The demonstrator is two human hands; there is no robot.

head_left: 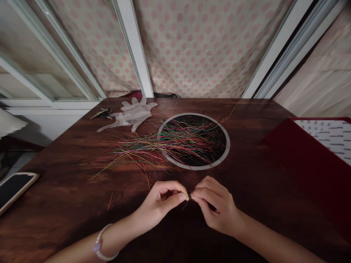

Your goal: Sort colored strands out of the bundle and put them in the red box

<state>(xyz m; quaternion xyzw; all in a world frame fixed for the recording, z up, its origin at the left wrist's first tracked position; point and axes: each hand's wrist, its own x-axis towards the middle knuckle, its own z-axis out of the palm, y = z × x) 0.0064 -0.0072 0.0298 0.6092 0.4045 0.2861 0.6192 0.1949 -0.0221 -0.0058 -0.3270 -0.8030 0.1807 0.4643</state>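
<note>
My left hand [167,199] and my right hand [216,204] meet fingertip to fingertip above the near part of the table. Both are closed in a pinch on a tiny dark piece [189,196], mostly hidden by the fingers and too small to name. A short thin strand hangs below the left fingertips. Just beyond the hands lies a loose spread of thin coloured wires [153,144], red, green, yellow and white. Its right part rests on a round black plate with a pale rim [228,148].
On the dark wooden table [246,175] lie a clear plastic glove [134,115] and keys [102,113] at the back left. A phone [16,188] sits at the left edge. At the right is a dark red box or folder [298,160]. Beyond the table hangs a dotted curtain [197,47].
</note>
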